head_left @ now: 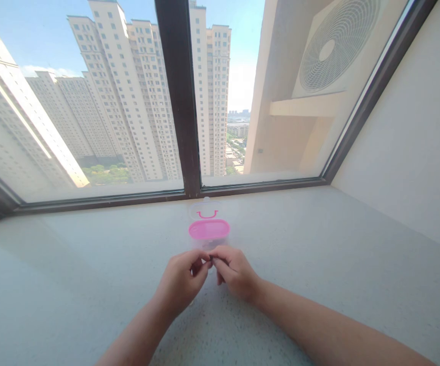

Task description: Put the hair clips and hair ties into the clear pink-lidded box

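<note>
My left hand [187, 272] and my right hand [233, 269] meet fingertip to fingertip above the speckled sill. Both pinch a small dark piece [211, 258] between thumb and forefinger; it is too small and too covered by fingers to name. Just beyond my fingers stands a small clear box with a pink tray [209, 230] in its top. Its transparent lid [207, 207] with a pink handle lies tipped back behind it. The lower front of the box is partly hidden by my hands.
The pale speckled windowsill [90, 264] spreads out on both sides. A dark window frame [189, 190] runs along its back edge, with tall buildings and an air-conditioner fan outside. A white wall [406, 152] rises at the right.
</note>
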A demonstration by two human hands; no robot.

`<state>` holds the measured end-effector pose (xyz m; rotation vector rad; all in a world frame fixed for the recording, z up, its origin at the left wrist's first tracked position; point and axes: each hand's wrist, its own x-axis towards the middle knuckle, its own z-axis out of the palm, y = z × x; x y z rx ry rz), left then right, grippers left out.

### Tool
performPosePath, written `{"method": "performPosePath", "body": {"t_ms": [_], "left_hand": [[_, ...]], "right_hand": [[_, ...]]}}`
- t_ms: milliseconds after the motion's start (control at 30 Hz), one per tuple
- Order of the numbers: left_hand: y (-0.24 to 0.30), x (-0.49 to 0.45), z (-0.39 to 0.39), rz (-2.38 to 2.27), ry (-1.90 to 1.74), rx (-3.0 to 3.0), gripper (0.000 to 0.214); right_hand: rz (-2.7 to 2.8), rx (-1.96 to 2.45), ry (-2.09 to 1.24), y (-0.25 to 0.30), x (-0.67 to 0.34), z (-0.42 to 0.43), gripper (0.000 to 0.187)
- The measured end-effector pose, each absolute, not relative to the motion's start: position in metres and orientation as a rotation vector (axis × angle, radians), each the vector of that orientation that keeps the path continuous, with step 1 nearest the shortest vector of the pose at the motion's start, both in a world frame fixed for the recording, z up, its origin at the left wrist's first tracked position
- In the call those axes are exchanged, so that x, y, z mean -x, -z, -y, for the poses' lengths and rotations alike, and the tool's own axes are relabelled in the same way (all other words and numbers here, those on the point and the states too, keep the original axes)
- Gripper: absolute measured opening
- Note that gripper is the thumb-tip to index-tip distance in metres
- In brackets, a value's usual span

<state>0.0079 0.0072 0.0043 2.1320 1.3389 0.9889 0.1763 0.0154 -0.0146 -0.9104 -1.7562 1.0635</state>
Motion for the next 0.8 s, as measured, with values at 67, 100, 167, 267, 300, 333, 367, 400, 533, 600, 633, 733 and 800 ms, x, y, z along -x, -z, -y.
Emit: {"method": "performPosePath", "body": {"t_ms": [67,100,167,267,300,333,367,400,533,600,633,733,800], "left_hand": [[-0.005,-0.008,-0.007,-1.335,-0.978,-2.138,0.015],[-0.006,-0.009,-0.007,-1.33,-0.978,-2.126,0.015],[-0.007,-0.009,-0.007,-1.321,-1.008,-2.045,0.014],[-0.008,-0.01,-0.008,-1.292,-1.035,-1.81,0.014],[-0.009,-0.01,-0.009,-1.269,-1.028,-1.727,0.016],[-0.01,-0.01,-0.01,-1.241,-1.018,-1.652,0.018],[-0.01,-0.009,-0.011,-1.21,-1.01,-1.591,0.02],[-0.011,-0.009,-0.012,-1.18,-1.007,-1.544,0.021],[-0.013,-0.008,-0.015,-1.107,-1.019,-1.43,0.025],[-0.012,-0.008,-0.016,-1.087,-1.018,-1.399,0.027],[-0.012,-0.007,-0.017,-1.077,-1.015,-1.392,0.027],[-0.01,-0.007,-0.017,-1.052,-1.0,-1.391,0.028],[-0.009,-0.007,-0.017,-1.037,-0.99,-1.391,0.027]], "right_hand": [[1.771,0.903,-1.067,0.014,-0.176,-0.015,0.028],[1.775,0.894,-1.068,0.014,-0.176,-0.015,0.028],[1.764,0.87,-1.076,0.014,-0.176,-0.015,0.028],[1.679,0.856,-1.11,0.015,-0.176,-0.016,0.026],[1.642,0.864,-1.116,0.015,-0.176,-0.016,0.024],[1.607,0.874,-1.117,0.016,-0.176,-0.016,0.022],[1.577,0.883,-1.117,0.016,-0.176,-0.016,0.02],[1.551,0.887,-1.118,0.017,-0.177,-0.016,0.019],[1.477,0.866,-1.174,0.016,-0.178,-0.017,0.017],[1.454,0.846,-1.22,0.015,-0.178,-0.017,0.017],[1.444,0.839,-1.242,0.014,-0.178,-0.018,0.017],[1.417,0.841,-1.292,0.012,-0.177,-0.019,0.018],[1.406,0.85,-1.317,0.012,-0.176,-0.019,0.019]]}}
